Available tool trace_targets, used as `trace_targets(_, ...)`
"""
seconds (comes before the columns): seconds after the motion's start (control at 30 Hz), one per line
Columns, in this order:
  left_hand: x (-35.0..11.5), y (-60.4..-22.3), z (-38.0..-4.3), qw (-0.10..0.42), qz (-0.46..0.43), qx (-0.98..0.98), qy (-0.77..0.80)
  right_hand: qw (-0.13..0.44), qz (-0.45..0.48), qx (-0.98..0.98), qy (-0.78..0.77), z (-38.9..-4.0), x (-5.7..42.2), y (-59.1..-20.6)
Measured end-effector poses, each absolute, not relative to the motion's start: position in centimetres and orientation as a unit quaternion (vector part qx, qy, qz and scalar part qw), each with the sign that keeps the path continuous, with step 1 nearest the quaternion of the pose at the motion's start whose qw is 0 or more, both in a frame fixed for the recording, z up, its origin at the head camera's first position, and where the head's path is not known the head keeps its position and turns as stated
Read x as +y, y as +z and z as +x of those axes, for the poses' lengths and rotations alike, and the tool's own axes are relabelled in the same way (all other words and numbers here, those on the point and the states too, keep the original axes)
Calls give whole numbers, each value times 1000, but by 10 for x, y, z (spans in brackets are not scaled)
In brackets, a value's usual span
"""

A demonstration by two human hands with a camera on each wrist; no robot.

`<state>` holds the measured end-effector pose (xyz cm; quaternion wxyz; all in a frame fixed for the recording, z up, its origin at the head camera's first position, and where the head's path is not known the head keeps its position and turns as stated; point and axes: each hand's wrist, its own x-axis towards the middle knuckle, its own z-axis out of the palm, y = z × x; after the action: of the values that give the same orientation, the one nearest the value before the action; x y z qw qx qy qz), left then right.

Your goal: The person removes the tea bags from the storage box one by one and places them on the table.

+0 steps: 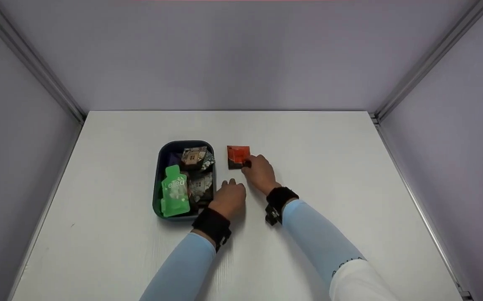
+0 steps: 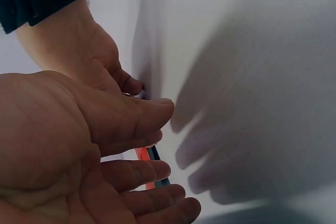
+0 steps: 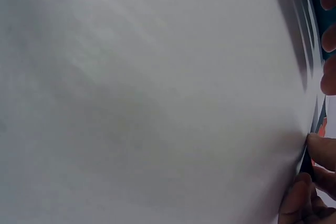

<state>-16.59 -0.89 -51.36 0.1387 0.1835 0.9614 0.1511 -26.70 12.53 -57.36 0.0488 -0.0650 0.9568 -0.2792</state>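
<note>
A small square sachet, red above and dark below [image 1: 236,154], lies on the white table to the right of a dark blue tub. At its lower right corner my right hand [image 1: 261,173] pinches it between thumb and fingers; the right wrist view shows fingertips [image 3: 320,150] at its dark edge. My left hand [image 1: 230,197] is beside the tub's right side, holding nothing. Its fingers [image 2: 157,200] are loosely extended in the left wrist view, with a strip of the red sachet [image 2: 143,154] visible behind them.
The dark blue tub [image 1: 156,196] holds several packets. A green spouted pouch [image 1: 175,194] lies on its left side, a patterned packet [image 1: 194,157] at the back and a greyish one [image 1: 201,186] at the right. Grey walls [image 1: 241,54] enclose the table [image 1: 329,146] at the back and sides.
</note>
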Motion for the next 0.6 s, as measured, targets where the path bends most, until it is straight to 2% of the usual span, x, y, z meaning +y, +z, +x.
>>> trace_targets(0.33,-6,-513,-165,191,173,956,142,47,-71,964,-253,-265,124,-574)
trace_targets(0.6,-6,-515,-166,197,173,956,133,43,-77,966,-244,-265,122,-574)
